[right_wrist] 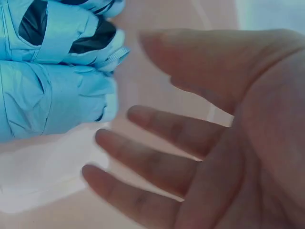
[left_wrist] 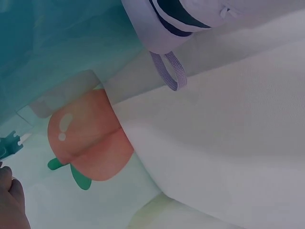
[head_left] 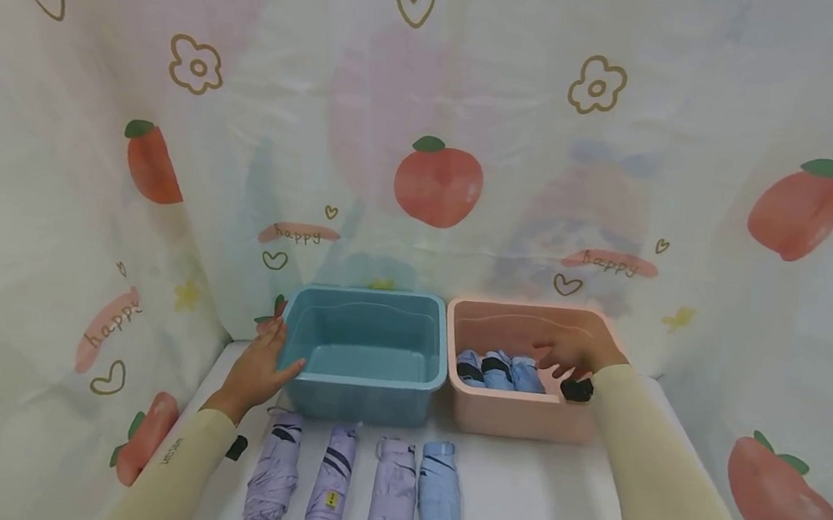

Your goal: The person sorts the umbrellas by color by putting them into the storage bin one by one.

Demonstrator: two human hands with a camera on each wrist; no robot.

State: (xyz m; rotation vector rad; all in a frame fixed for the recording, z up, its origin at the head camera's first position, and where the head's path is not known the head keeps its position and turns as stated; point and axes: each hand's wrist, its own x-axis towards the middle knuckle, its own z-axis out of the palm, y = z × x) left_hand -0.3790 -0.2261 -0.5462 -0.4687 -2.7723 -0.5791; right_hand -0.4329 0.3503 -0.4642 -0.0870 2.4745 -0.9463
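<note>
Both arms reach forward, the two hands well apart, fingers relaxed.
The left hand (head_left: 255, 372) stretches its fingers forward, its thumb (head_left: 291, 370) angled out to their right; the sleeved left forearm (head_left: 174, 467) slants back behind those fingers. The right hand (head_left: 579, 353) aims its fingers leftward, with the sleeved right forearm (head_left: 656, 467) trailing behind and to their right. In the right wrist view, three fingers fan apart below the extended right thumb (right_wrist: 190, 62), the palm (right_wrist: 271, 157) behind them.
</note>
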